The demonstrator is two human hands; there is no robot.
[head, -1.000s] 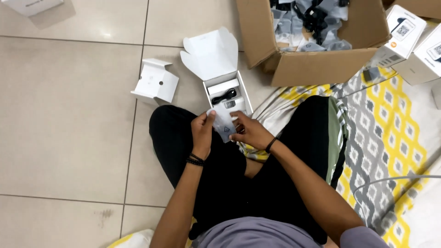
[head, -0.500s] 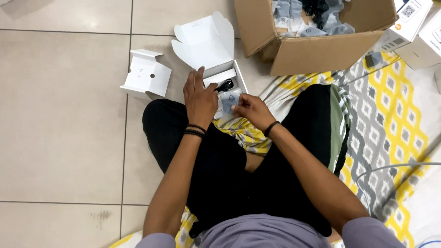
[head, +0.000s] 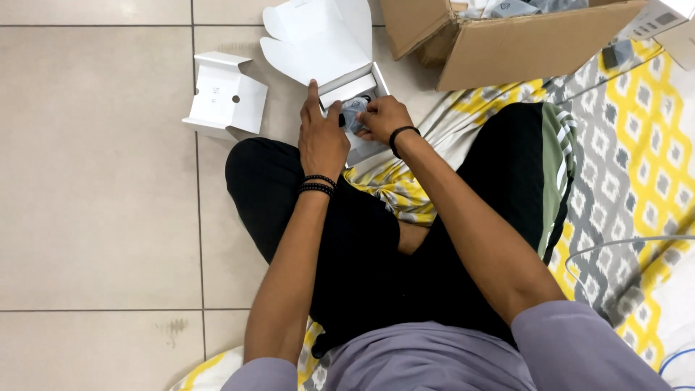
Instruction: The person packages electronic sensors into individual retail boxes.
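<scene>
— Small clear plastic pouch point(head: 355, 114) with something dark inside: where is it?

— Over the open white cardboard box point(head: 346, 87), at the box's near end, just past the person's crossed legs in black trousers point(head: 362, 246). It is pinched between both hands, so only a little of it shows.

— Start close, then. What's nearest the camera?

— A lilac shirt point(head: 449, 355) at the bottom edge, then two bare forearms reaching forward over the lap. The left wrist wears black beaded bracelets point(head: 317, 185), the right a thin black band point(head: 402, 134).

— And the hands themselves?

— The left hand point(head: 322, 134) lies back up, index finger stretched straight toward the box flap, thumb tucked in against the pouch. The right hand point(head: 382, 117) is curled, fingertips closed on the pouch's right side. The two hands sit close together, nearly touching.

— Is there anything else in the box?

— A bit of something black shows beside the pouch; I cannot tell what it is.

— What lies round about?

— A yellow, grey and white patterned mat point(head: 630, 159) under the right leg, beige floor tiles point(head: 94, 203) on the left. A folded white cardboard insert point(head: 224, 94) rests on the tiles just left of the box.

— Farther off?

— A large brown corrugated carton point(head: 507, 43) beyond the box to the right, open, holding grey wrapped items. More small white boxes point(head: 662, 18) sit at the top right corner.
</scene>
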